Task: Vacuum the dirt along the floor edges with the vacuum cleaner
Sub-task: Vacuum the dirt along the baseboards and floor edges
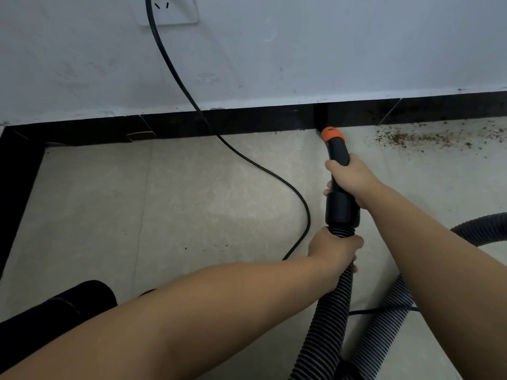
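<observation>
Vacuum nozzle (332,135), orange collar: I have its tip at the black skirting board (247,120), on the floor edge. Right hand (349,178): fingers wrapped round the black wand. Left hand (333,249): fingers gripping the corrugated hose (326,319). Floor left of the nozzle: looks mostly clean, a few specks. Dirt (428,138): brown scatter along the edge to the right, not yet reached. Estimate: partway done. Power cord (192,102): trails from the wall socket.

Tiled floor (192,201) bears dirt (411,138), cable (274,174), hose (384,319)
</observation>
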Tool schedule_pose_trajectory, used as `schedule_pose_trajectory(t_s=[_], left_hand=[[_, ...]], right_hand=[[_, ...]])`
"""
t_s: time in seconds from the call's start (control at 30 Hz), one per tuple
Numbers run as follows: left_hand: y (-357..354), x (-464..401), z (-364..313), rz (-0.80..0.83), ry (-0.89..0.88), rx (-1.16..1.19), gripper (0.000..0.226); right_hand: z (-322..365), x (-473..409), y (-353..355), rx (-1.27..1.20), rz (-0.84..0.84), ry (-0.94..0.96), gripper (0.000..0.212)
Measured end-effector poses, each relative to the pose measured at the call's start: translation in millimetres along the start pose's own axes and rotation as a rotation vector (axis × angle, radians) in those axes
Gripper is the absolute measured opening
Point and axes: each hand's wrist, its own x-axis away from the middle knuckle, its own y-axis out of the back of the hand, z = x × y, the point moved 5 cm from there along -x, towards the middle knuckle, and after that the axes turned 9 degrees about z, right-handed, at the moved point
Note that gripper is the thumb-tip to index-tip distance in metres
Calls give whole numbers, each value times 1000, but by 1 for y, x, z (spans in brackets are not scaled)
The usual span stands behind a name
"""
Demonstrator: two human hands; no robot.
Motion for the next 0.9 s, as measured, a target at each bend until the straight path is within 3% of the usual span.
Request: schedule_pose_trajectory(t_s=[0.37,0.5,0.63,0.9], left_hand=[[42,20,12,-124,-44,129,13],[42,25,14,-100,-28,121,13],[19,26,20,2,19,52,10],[-60,12,28,213,137,-161,9]], right_hand=[[17,4,-76,175,155,43,26],[16,8,-84,218,201,43,28],[5,18,-55,244,147,3,28],[-40,46,66,90,-144,-122,29]])
